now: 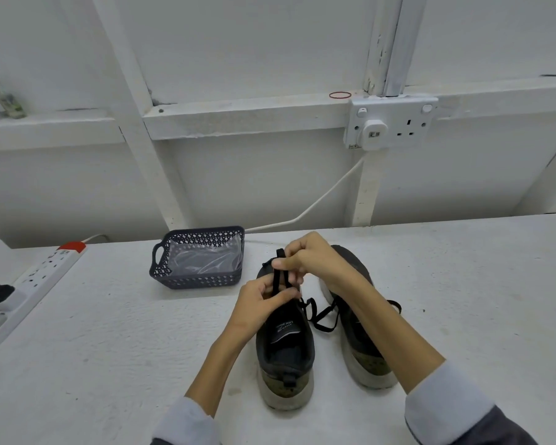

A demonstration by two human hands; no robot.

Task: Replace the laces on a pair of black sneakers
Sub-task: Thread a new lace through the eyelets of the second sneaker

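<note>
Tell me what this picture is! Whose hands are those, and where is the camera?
There is no machine here, just a person. The camera sits on their head and looks down, so you see their own two arms reaching forward. This is the only picture. On the white table stand two black shoes side by side, toes pointing away: the left sneaker and the right sneaker. The left hand and the right hand both pinch a black lace above the left sneaker. More lace lies loose between the shoes. Behind them sits a dark basket with clear plastic inside. A power strip lies at the left.
</note>
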